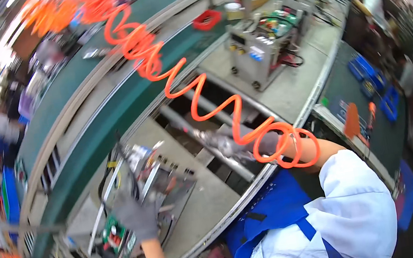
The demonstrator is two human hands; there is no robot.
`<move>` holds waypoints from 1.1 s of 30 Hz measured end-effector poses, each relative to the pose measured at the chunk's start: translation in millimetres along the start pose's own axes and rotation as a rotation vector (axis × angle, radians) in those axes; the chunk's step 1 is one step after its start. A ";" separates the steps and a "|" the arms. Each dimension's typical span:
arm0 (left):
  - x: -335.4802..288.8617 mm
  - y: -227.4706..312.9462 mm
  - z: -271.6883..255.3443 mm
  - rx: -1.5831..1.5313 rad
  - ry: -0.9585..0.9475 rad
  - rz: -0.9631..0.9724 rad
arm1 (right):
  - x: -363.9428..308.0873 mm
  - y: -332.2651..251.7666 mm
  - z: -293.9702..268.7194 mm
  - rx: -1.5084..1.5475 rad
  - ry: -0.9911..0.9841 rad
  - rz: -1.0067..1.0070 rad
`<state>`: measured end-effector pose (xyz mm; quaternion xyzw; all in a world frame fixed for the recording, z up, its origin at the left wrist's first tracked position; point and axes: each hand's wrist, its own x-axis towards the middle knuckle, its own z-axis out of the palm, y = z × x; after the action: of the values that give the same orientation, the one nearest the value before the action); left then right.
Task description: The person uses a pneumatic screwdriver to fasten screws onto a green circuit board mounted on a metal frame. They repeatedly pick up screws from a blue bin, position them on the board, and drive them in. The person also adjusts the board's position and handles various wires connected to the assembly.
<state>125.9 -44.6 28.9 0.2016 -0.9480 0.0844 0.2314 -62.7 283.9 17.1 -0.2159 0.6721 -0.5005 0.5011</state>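
My left hand, in a grey glove, is over an open metal-framed unit with wires and small parts inside. Motion smears its fingers, so their grip cannot be made out. My right hand, also gloved, reaches across the gap in the bench to the right of that unit. It is closed around a slim metallic tool pointing up and left; blur hides the tool's exact kind. An orange coiled air hose hangs down in front of my right forearm, its lowest loops near the wrist. Green circuit boards lie beside my left hand.
Another metal unit with wiring stands farther along the bench. Behind the bench runs a green conveyor belt, with a red tray farther up. Blue-handled tools and an orange-handled screwdriver lie at right. Other people work at the far right and left.
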 end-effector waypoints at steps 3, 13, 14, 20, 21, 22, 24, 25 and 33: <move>2.1 34.8 -25.4 -0.116 0.259 -0.065 | -57.2 48.6 -37.7 0.139 0.087 0.083; 73.9 415.7 130.0 -0.944 -0.350 0.154 | -212.0 153.6 -163.0 0.380 0.559 -0.002; 87.7 455.5 164.0 -0.937 -0.432 0.059 | -221.7 154.8 -172.5 0.439 0.593 -0.011; 136.2 584.2 237.2 -1.066 -0.503 -0.443 | -270.3 153.4 -198.2 0.657 0.857 0.013; 137.3 589.0 245.1 -1.077 -0.375 -0.412 | -272.3 148.5 -201.1 0.676 0.879 -0.002; 130.5 588.9 250.7 -1.080 -0.382 -0.451 | -274.5 145.6 -202.6 0.692 0.898 -0.017; 121.2 582.9 255.5 -1.081 -0.381 -0.529 | -278.5 153.1 -203.0 0.708 0.915 -0.031; 120.8 578.1 255.7 -1.050 -0.372 -0.503 | -279.7 147.0 -205.6 0.715 0.928 -0.048; 79.9 495.2 274.0 -1.220 -0.286 -0.568 | -255.7 127.9 -226.8 0.736 0.807 -0.074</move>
<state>-258.5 306.5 -207.1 0.2849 -0.7577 -0.5559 0.1891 -134.0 641.8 19.6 0.1592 0.5834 -0.7631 0.2279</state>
